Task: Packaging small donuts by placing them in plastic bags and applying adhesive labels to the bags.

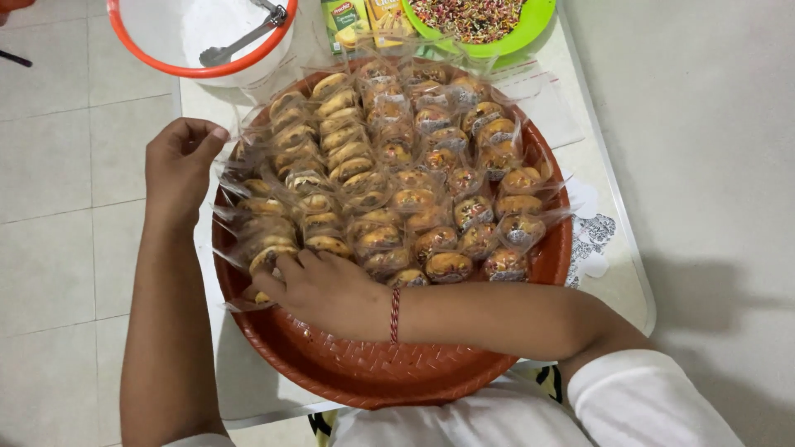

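A round orange-red woven tray (389, 372) sits on a small white table and holds several rows of small pastries (397, 165), each sealed in a clear plastic wrapper. My right hand (327, 290), with a red thread at the wrist, reaches across the tray's near left side and its fingers rest on a wrapped pastry (269, 258) at the end of a row. My left hand (178, 165) is at the tray's left rim, fingers curled and touching the clear wrapper edges there.
A white bucket with an orange rim (149, 50) holds metal tongs (244, 37) at the back left. A green plate of coloured sprinkles (476, 21) and two small yellow-green boxes (364, 21) stand behind the tray. A tiled floor lies to the left.
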